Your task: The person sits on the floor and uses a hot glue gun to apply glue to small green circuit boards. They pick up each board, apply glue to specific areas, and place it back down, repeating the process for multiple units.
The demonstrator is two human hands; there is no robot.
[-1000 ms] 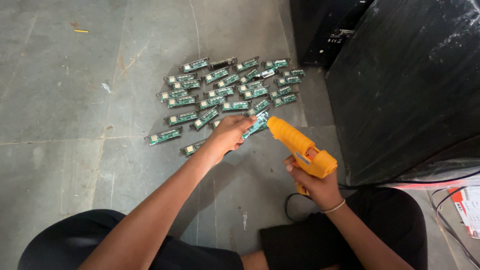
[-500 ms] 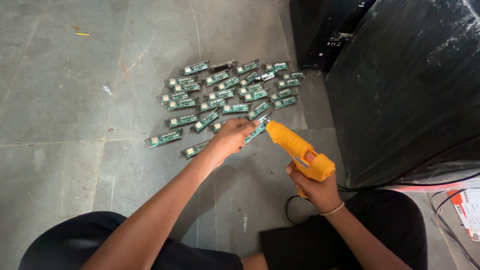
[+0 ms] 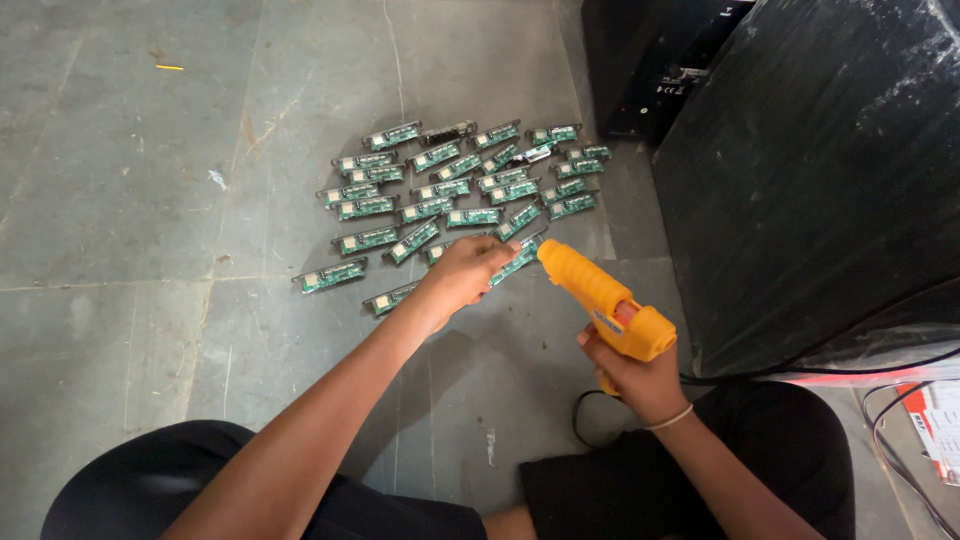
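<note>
Head view: your left hand (image 3: 468,272) has its grip closed on a small green circuit board (image 3: 516,261), pinching its near end so the board juts out toward 1 o'clock, just off the floor. Your right hand (image 3: 632,372) has its grip wrapped tight around the handle of a yellow glue gun (image 3: 600,298), a thin band at the wrist. The gun's nozzle points toward 10 o'clock and sits just beside the far end of the held board; whether it touches cannot be told.

At 12 o'clock from your hands, many more green circuit boards (image 3: 455,185) lie scattered on the grey stone floor (image 3: 130,200), some touching, some a little apart. One board (image 3: 330,276) lies alone at 9 o'clock from your left hand. A large black wrapped box (image 3: 830,170) stands at 2 o'clock, close to the gun. The gun's black cord (image 3: 582,420) loops on the floor at 6 o'clock from it, between your knees.

To do this well, you would likely keep the board steady and level, keep your fingertips back from the nozzle tip, squeeze the trigger gently for a small bead, and keep the cord from dragging across the laid-out boards.
</note>
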